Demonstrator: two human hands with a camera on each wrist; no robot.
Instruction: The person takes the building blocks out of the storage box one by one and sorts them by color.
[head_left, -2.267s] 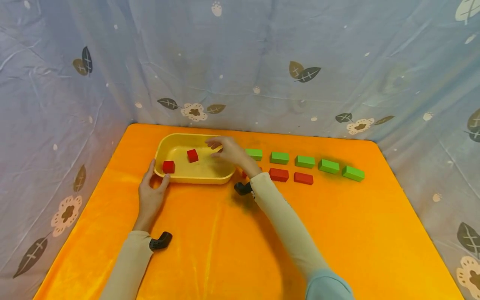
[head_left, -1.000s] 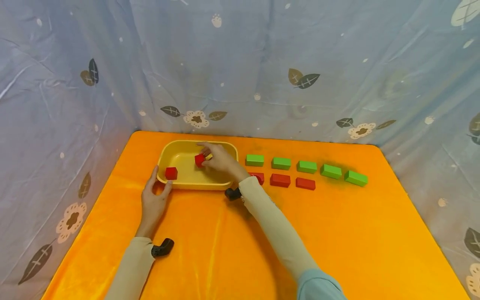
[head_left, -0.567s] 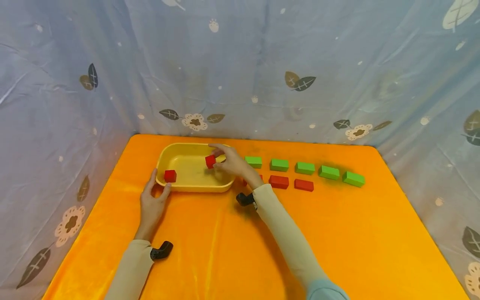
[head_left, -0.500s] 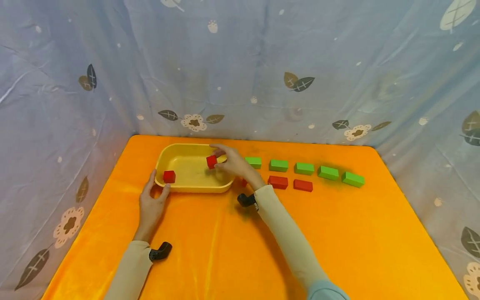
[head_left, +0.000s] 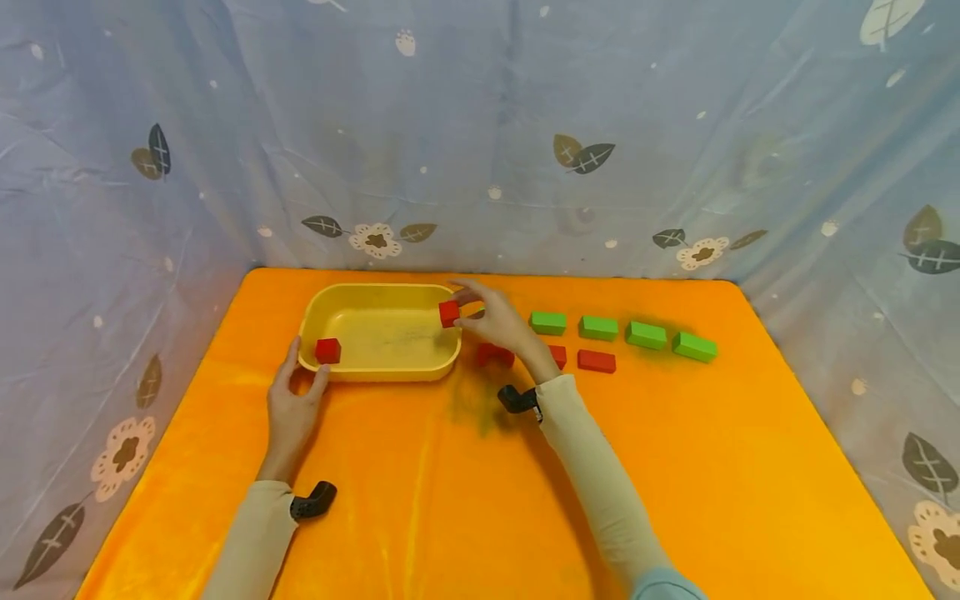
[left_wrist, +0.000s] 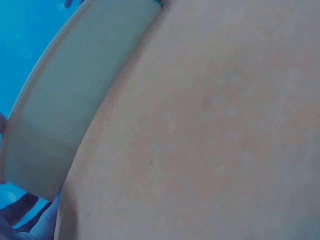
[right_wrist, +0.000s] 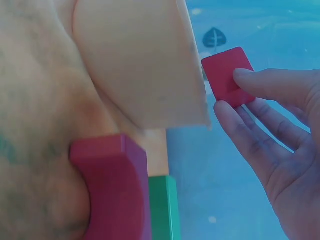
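A yellow tray (head_left: 390, 375) stands at the back left of the table. My left hand (head_left: 291, 412) holds its near left corner, thumb at the front wall and fingers along the left side. One red cube (head_left: 327, 350) lies inside by that corner. My right hand (head_left: 501, 323) pinches another red cube (head_left: 449, 314) between thumb and fingertips, raised at the tray's right rim. The right wrist view shows this pinch from the side, with the thumb on one face of the cube. Below the right hand sits a red block with a curved cutout (right_wrist: 112, 190).
Right of the tray runs a row of green blocks (head_left: 598, 327), one partly hidden by my right hand. In front of them is a shorter row of red blocks (head_left: 596, 361). Patterned cloth (head_left: 480, 150) walls off the back and sides of the orange table (head_left: 450, 500).
My right hand has taken hold of a red cube from the middle of the tray and carried it right to the rim. The left hand stays at the tray's corner.
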